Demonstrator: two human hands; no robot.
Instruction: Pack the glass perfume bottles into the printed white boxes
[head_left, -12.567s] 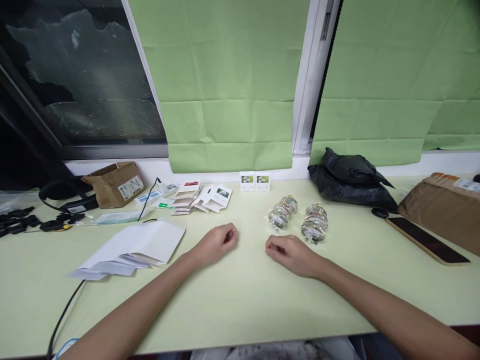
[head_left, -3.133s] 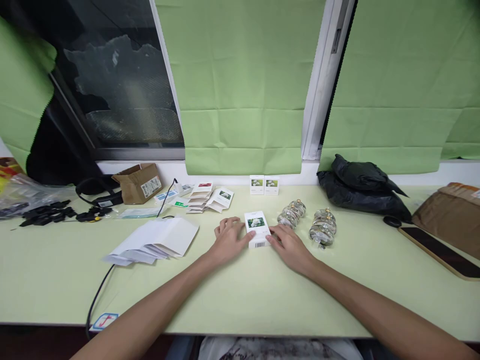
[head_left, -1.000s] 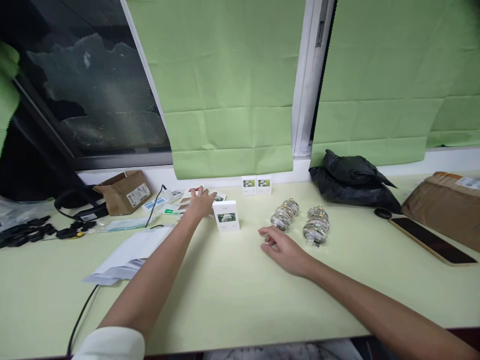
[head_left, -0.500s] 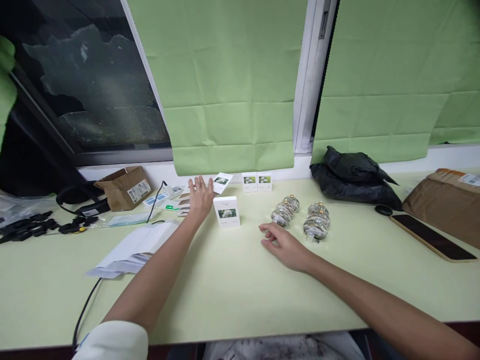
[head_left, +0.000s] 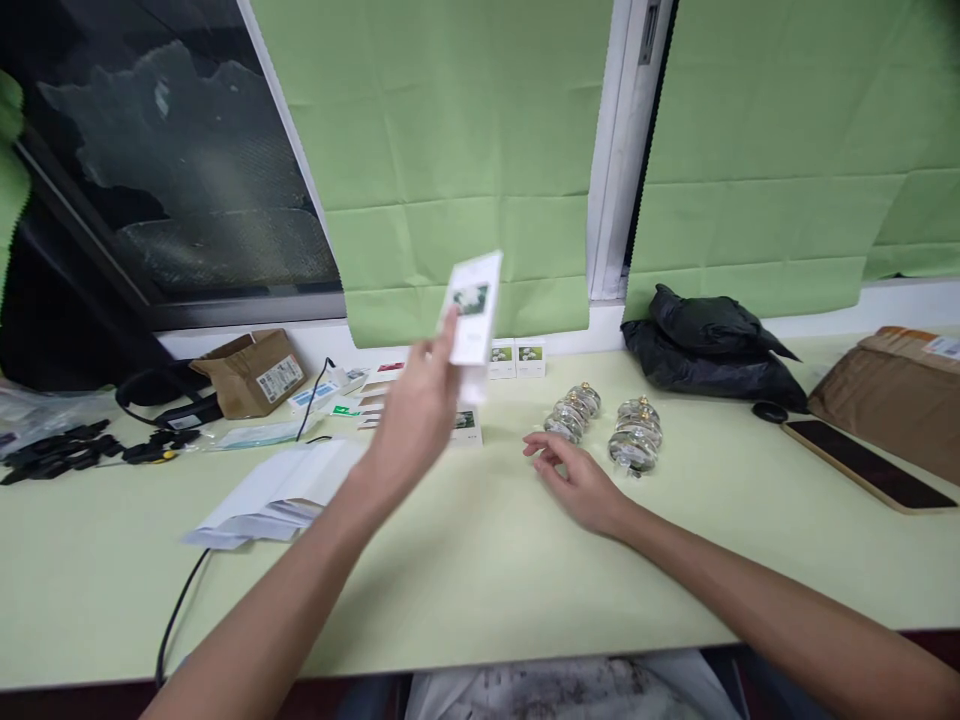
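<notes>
My left hand (head_left: 424,405) is closed round a white box (head_left: 474,335) with a flower picture on its front, held tilted above the table and slightly blurred. Behind that hand a similar white box (head_left: 469,427) stands on the table, mostly covered. My right hand (head_left: 581,487) rests on the table with its fingers loosely bent and apart, holding nothing. Just beyond its fingertips are two rows of round, clear, silvery containers with gold tops, one row (head_left: 571,412) nearer and the other row (head_left: 636,437) to its right.
Two small flower-printed boxes (head_left: 531,360) stand at the wall. On the left lie white paper envelopes (head_left: 277,490), an open brown carton (head_left: 251,375), black straps (head_left: 60,450) and a cable (head_left: 180,610). To the right are black bags (head_left: 712,345), a phone (head_left: 862,465) and a brown parcel (head_left: 892,400).
My left hand has picked up a flower-printed box from beside the wall and brought it up and to the right. My right hand has stayed nearly still.
</notes>
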